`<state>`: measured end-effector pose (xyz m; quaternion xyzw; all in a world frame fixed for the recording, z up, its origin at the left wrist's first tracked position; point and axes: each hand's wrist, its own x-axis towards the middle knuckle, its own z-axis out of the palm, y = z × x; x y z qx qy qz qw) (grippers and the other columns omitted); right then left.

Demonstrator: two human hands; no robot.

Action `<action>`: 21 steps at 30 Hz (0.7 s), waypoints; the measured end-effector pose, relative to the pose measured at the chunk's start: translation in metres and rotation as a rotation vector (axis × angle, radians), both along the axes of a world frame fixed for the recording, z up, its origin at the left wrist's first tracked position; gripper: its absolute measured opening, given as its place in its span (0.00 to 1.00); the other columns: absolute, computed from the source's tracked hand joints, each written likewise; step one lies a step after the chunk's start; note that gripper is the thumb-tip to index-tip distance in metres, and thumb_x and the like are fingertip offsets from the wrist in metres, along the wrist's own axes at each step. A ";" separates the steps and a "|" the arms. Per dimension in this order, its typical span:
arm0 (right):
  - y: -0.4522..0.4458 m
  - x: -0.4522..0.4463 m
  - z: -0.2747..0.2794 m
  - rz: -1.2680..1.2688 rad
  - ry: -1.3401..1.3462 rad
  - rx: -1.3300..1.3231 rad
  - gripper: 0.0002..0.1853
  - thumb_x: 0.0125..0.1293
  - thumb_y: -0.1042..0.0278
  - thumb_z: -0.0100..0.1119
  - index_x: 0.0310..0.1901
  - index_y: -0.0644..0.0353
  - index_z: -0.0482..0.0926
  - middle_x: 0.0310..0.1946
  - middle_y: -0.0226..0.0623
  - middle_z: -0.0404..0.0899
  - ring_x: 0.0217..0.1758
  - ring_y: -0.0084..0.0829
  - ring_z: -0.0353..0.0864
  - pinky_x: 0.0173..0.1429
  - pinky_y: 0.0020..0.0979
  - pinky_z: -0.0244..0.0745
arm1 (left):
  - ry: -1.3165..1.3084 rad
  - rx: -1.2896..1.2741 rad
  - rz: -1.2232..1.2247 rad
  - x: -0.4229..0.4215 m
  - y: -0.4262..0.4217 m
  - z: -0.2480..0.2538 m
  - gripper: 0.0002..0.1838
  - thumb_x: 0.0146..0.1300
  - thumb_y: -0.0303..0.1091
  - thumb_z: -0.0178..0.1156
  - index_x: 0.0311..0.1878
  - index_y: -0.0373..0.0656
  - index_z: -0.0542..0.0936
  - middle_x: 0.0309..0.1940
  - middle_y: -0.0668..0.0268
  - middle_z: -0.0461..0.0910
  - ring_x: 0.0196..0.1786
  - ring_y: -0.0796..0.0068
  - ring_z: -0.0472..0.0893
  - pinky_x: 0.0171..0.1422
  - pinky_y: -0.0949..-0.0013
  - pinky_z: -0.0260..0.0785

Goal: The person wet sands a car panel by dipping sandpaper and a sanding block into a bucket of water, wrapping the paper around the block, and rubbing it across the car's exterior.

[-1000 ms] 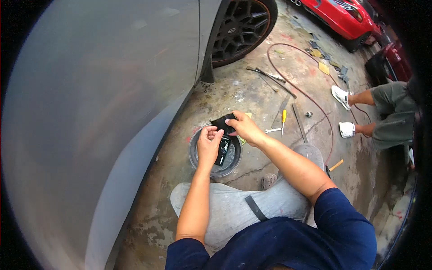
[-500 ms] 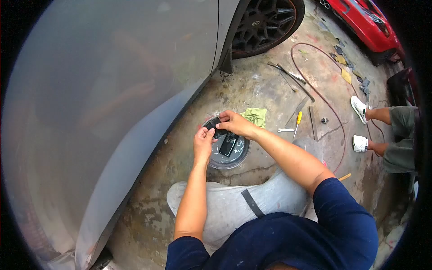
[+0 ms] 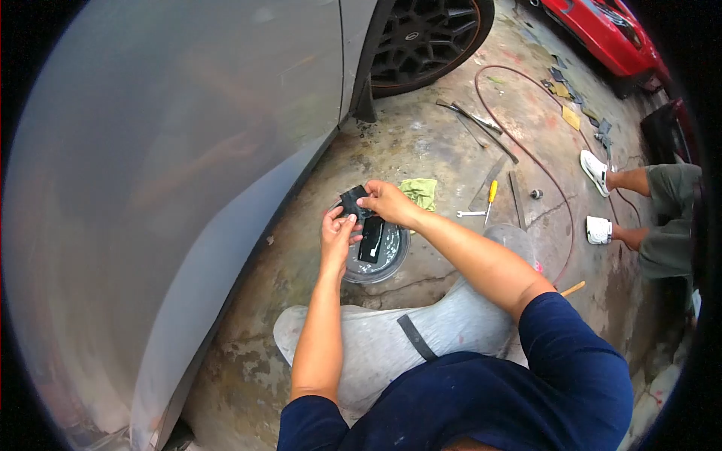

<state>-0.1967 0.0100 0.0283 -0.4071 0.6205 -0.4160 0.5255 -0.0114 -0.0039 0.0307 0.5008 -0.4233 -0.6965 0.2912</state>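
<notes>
- Sheet [image 3: 353, 198], black and thin, is held up in front of the body, at the far side of the basin [image 3: 376, 279], part of whose rim is hidden by the hands.
- The sheet is pinched in the right hand [image 3: 385, 201], with the thumb pressed on its near face and the fingers bent around its far edge.
- The left hand [image 3: 338, 229] is kept half curled at the lower edge of the sheet, its thumb tip brought against that edge; how firmly it is gripped there cannot be told.
- Inside the basin, just below the sheet, a black block [image 3: 371, 239] is seen lying flat, marked by a white glint.
- Beside the basin, a yellow-green cloth [image 3: 421, 192] is left crumpled on the floor [image 3: 459, 158].
- Farther right, a wrench [image 3: 471, 214], a yellow-handled screwdriver [image 3: 493, 190] and a flat bar [image 3: 517, 199] are laid out near one another.
- These tools are curved around by a reddish hose [image 3: 573, 227].
- The left side is filled by a grey car panel [image 3: 226, 150], beyond which a dark wheel [image 3: 421, 45] is shown.
- At the right edge, another person's white shoes [image 3: 594, 173] are planted; a red car [image 3: 602, 37] is parked beyond.
</notes>
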 end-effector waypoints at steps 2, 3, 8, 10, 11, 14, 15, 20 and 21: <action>0.002 0.001 0.000 -0.001 -0.011 0.017 0.12 0.71 0.65 0.68 0.37 0.61 0.75 0.26 0.24 0.74 0.29 0.18 0.71 0.31 0.28 0.68 | 0.020 -0.004 -0.015 -0.002 0.002 -0.001 0.26 0.73 0.30 0.63 0.68 0.37 0.66 0.47 0.61 0.82 0.44 0.73 0.85 0.42 0.72 0.80; 0.004 0.000 0.002 0.040 0.001 0.001 0.12 0.71 0.64 0.68 0.38 0.62 0.76 0.26 0.26 0.75 0.30 0.19 0.73 0.31 0.29 0.70 | 0.013 -0.006 -0.023 -0.001 0.002 -0.004 0.24 0.73 0.29 0.63 0.67 0.38 0.66 0.47 0.62 0.82 0.44 0.74 0.85 0.43 0.72 0.80; 0.012 0.005 0.011 -0.010 0.360 -0.142 0.19 0.69 0.70 0.62 0.60 0.63 0.77 0.37 0.45 0.86 0.43 0.44 0.87 0.49 0.39 0.80 | -0.079 -0.040 -0.008 -0.005 -0.004 -0.015 0.17 0.75 0.25 0.55 0.65 0.41 0.68 0.45 0.64 0.80 0.43 0.74 0.83 0.44 0.71 0.78; 0.011 0.002 0.004 0.103 0.544 -0.224 0.28 0.66 0.75 0.53 0.69 0.60 0.72 0.63 0.59 0.77 0.65 0.55 0.78 0.67 0.47 0.76 | -0.137 -0.056 -0.001 -0.004 -0.004 -0.017 0.17 0.77 0.29 0.51 0.66 0.43 0.72 0.46 0.66 0.80 0.42 0.76 0.81 0.43 0.71 0.75; 0.014 0.002 0.000 0.165 0.547 -0.248 0.29 0.65 0.77 0.52 0.70 0.58 0.72 0.67 0.59 0.73 0.67 0.56 0.76 0.69 0.46 0.75 | -0.172 -0.060 -0.004 0.001 -0.006 -0.023 0.17 0.77 0.30 0.51 0.66 0.43 0.73 0.46 0.66 0.79 0.42 0.77 0.80 0.43 0.71 0.74; 0.023 0.004 0.020 0.335 0.683 -0.258 0.33 0.62 0.79 0.54 0.71 0.50 0.74 0.76 0.59 0.62 0.70 0.58 0.74 0.72 0.47 0.73 | -0.223 -0.063 -0.005 0.004 -0.011 -0.023 0.16 0.74 0.32 0.49 0.60 0.44 0.80 0.41 0.70 0.79 0.35 0.81 0.75 0.38 0.73 0.68; 0.025 0.001 0.021 0.401 0.749 -0.283 0.34 0.61 0.79 0.55 0.71 0.48 0.74 0.76 0.59 0.61 0.71 0.58 0.74 0.72 0.48 0.73 | -0.224 -0.057 -0.024 0.005 -0.014 -0.024 0.16 0.73 0.33 0.49 0.58 0.44 0.81 0.40 0.71 0.79 0.34 0.81 0.74 0.37 0.73 0.67; 0.029 0.005 0.008 0.518 0.850 -0.440 0.32 0.57 0.74 0.65 0.67 0.47 0.80 0.76 0.50 0.64 0.64 0.52 0.80 0.69 0.43 0.76 | -0.250 -0.024 -0.121 0.009 -0.012 -0.027 0.11 0.71 0.34 0.49 0.45 0.45 0.82 0.34 0.74 0.78 0.28 0.84 0.70 0.32 0.75 0.63; 0.028 0.004 0.013 0.513 0.852 -0.447 0.23 0.60 0.69 0.65 0.59 0.51 0.85 0.72 0.48 0.70 0.63 0.50 0.81 0.67 0.44 0.77 | -0.255 0.001 -0.157 0.007 -0.011 -0.026 0.11 0.72 0.34 0.49 0.45 0.45 0.81 0.34 0.73 0.79 0.30 0.82 0.73 0.34 0.75 0.65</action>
